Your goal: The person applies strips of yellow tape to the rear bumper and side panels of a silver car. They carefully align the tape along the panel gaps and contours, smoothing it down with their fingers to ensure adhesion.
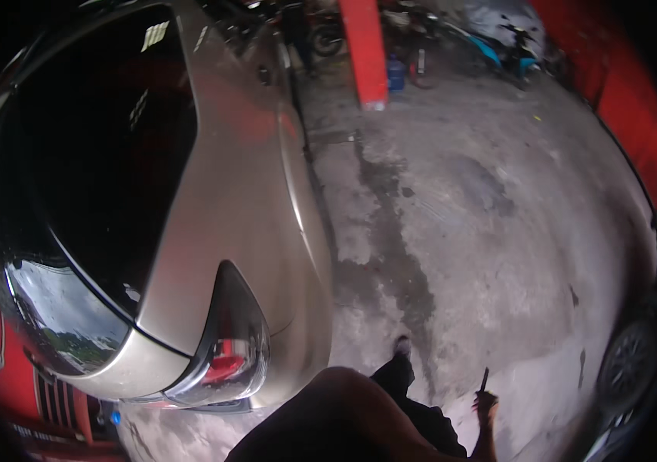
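Observation:
My right hand (pixel 485 406) is low in the head view, right of my dark-trousered leg (pixel 396 376). Its fingers are closed round a thin dark stick-like tool (pixel 485 379) that points up and away; its exact kind is too small to make out. A large, shadowed rounded part of my body (pixel 336 400) fills the lower middle, and my left hand does not show. To my left stands a beige car (pixel 240 169) with a dark side window (pixel 105 131) and a red-and-clear tail light (pixel 228 362). Neither visible limb clearly touches the car.
Stained concrete floor (pixel 498 254) stretches ahead and right. Farther off are a red pillar (pixel 363 54), a blue water jug (pixel 396 73) and a blue motorcycle (pixel 509 54). A red wall (pixel 625 92) borders the right, with a vehicle wheel (pixel 627 366) below it.

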`<state>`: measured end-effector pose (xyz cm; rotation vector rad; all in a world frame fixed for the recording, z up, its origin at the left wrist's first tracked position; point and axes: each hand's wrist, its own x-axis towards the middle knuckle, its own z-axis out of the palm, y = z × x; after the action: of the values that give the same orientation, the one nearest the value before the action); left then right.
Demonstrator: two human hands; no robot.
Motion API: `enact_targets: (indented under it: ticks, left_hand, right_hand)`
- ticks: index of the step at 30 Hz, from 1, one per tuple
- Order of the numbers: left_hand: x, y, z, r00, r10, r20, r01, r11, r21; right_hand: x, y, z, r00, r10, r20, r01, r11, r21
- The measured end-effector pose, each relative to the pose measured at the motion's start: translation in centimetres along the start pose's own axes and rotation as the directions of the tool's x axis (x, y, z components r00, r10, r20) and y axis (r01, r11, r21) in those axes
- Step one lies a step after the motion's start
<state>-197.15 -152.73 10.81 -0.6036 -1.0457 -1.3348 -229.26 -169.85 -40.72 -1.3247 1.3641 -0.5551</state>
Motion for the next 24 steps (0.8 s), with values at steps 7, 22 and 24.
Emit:
enact_targets:
  ticks: [7,22,24]
  left_hand:
    - [6.3,7.5,-23.3,0.928,-0.365,-0.079,0.360,0.817,0.450]
    - [-13.9,19.0,-64.1,0.047,0.375,-0.926,0.996,-0.091,0.014]
    - [-10.8,21.7,-63.7,-0.112,0.480,-0.870,0.994,0.068,-0.090]
  right_hand:
    - [15.6,-10.7,8.5,0.936,-0.049,0.348,0.183,0.914,-0.362]
    - [61.8,-36.6,18.8,0.603,-0.126,0.788,0.734,0.475,-0.485]
    - [64.7,-40.4,21.4,0.612,-0.090,0.785,0.696,0.531,-0.482]
